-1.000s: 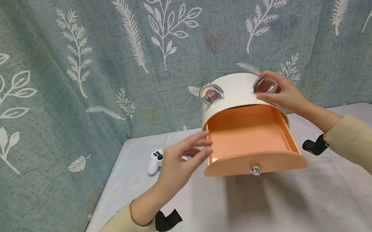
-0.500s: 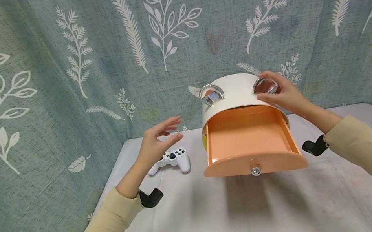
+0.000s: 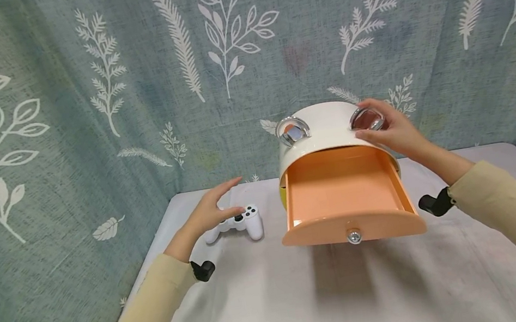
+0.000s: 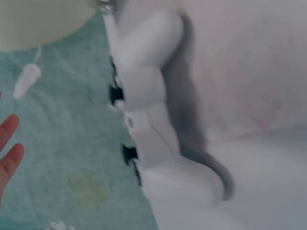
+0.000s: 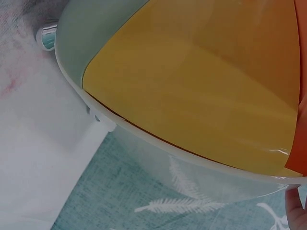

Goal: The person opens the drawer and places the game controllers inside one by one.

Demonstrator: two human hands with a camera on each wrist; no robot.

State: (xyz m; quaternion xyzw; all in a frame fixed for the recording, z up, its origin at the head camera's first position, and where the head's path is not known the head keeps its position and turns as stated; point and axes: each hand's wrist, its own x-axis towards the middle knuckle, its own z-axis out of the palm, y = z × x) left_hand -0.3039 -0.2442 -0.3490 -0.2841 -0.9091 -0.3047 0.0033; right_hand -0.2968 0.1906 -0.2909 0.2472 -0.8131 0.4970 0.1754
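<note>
A white rounded storage box [image 3: 329,128] with two chrome-ringed round mirrors sits right of centre on the table. Its orange drawer [image 3: 317,233] is pulled out toward me and holds nothing visible; a chrome knob [image 3: 354,236] is on the front. My right hand [image 3: 397,129] pinches the right chrome ring [image 3: 368,119], thumb below and fingers above. At the left, my left hand [image 3: 207,212] hovers with thumb and fingers spread, partly covering a white game controller [image 3: 253,222]. Blurred in the left wrist view, the controller [image 4: 158,139] appears apart from the fingers [image 4: 10,160].
A white cloth covers the table [image 3: 268,302]. Behind and to the left hangs a blue-green curtain [image 3: 143,116] with white leaf patterns. In the right wrist view a yellow panel [image 5: 201,96] fills the box's rounded end.
My left hand has moved left from the drawer's side to above the game controller, and its fingers have spread wider. The right hand, box and drawer look unchanged.
</note>
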